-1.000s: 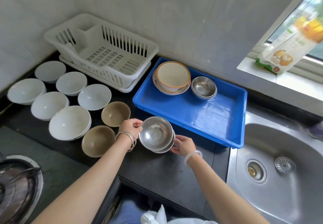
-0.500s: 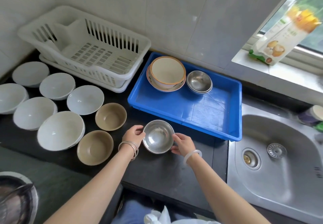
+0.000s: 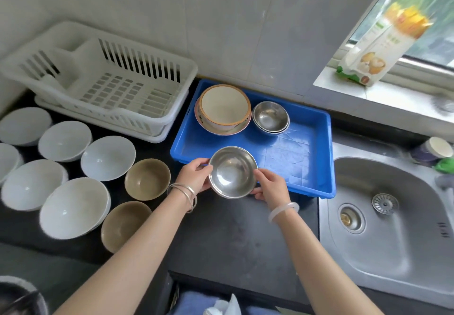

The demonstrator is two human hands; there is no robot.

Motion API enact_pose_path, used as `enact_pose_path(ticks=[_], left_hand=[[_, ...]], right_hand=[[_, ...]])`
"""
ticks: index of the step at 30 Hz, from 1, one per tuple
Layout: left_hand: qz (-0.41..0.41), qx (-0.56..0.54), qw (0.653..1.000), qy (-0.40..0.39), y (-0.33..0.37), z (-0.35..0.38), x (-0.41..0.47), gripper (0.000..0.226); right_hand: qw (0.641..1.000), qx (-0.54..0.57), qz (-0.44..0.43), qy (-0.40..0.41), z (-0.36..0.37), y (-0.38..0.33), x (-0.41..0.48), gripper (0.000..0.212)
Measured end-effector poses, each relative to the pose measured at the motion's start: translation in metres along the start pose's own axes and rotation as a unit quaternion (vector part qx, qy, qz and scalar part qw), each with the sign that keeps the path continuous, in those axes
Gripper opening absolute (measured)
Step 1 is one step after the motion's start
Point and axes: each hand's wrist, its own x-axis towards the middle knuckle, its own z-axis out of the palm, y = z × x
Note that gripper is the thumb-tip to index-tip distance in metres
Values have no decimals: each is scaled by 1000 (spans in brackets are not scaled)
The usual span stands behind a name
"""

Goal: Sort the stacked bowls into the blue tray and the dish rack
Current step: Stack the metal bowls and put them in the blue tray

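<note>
The steel bowl (image 3: 232,172) is pinched at its rim by the left hand (image 3: 195,179) and the right hand (image 3: 271,187), a two-sided grip, and is poised at the near wall of the blue tray (image 3: 294,157). It is judged best kept level, carried clear of that wall, and nested squarely onto the stacked steel bowls (image 3: 270,118) at the tray's back right before the grip is released.

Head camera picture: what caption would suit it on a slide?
Left hand and right hand hold a steel bowl at the near edge of the blue tray.
</note>
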Motion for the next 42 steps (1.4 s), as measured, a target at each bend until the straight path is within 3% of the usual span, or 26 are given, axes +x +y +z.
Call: enact_pose_path(ticks=[11, 17, 31, 38, 42], left_hand=[[41, 5, 999, -24, 68, 102, 62, 23], [39, 71, 997, 14, 83, 148, 113, 31], [91, 356, 925, 96, 89, 185, 160, 32], [89, 399, 908, 88, 77, 192, 154, 31], [96, 411, 902, 91, 67, 194, 147, 50]], right_hand=[[996, 19, -33, 86, -68, -64, 79, 15], [993, -6, -25, 117, -94, -80, 140, 13], [989, -83, -17, 124, -93, -82, 207, 23], [985, -103, -47, 127, -90, -69, 209, 26], [984, -113, -66, 123, -88, -66, 207, 30]])
